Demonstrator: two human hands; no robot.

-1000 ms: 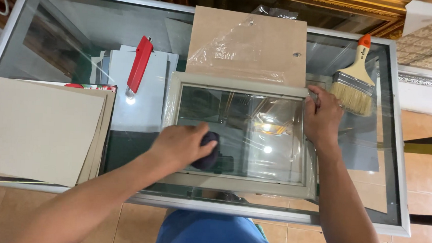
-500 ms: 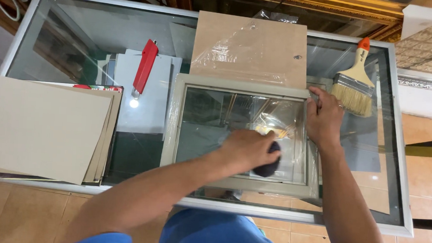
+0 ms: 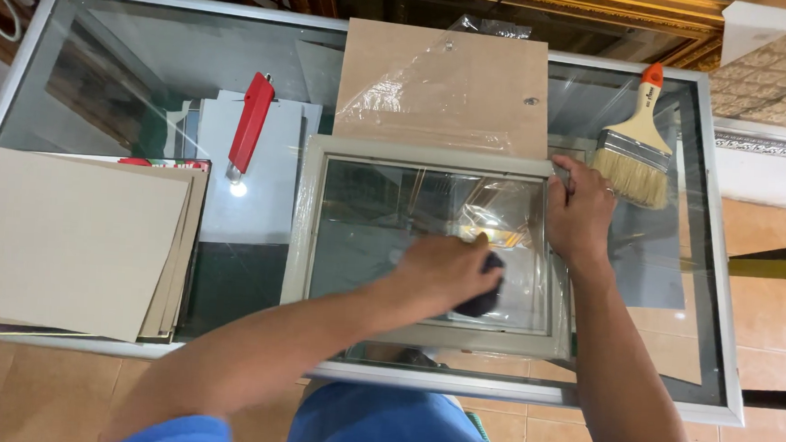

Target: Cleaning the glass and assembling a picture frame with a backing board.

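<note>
Hands on a glazed picture frame lying flat on a glass table.

Left hand (image 3: 440, 270) closed over a dark cloth pad (image 3: 481, 293), pressed on the glass pane (image 3: 365, 237) near its right side; right hand (image 3: 580, 211) clamped on the pale grey frame (image 3: 301, 234) at its far right corner. Just beyond, brown backing board (image 3: 446, 71) with clear plastic wrap (image 3: 417, 101). Paintbrush (image 3: 634, 148) right, red utility knife (image 3: 250, 124) far left, stacked cardboard sheets (image 3: 60, 239) at left edge of glass table (image 3: 151, 47).
</note>
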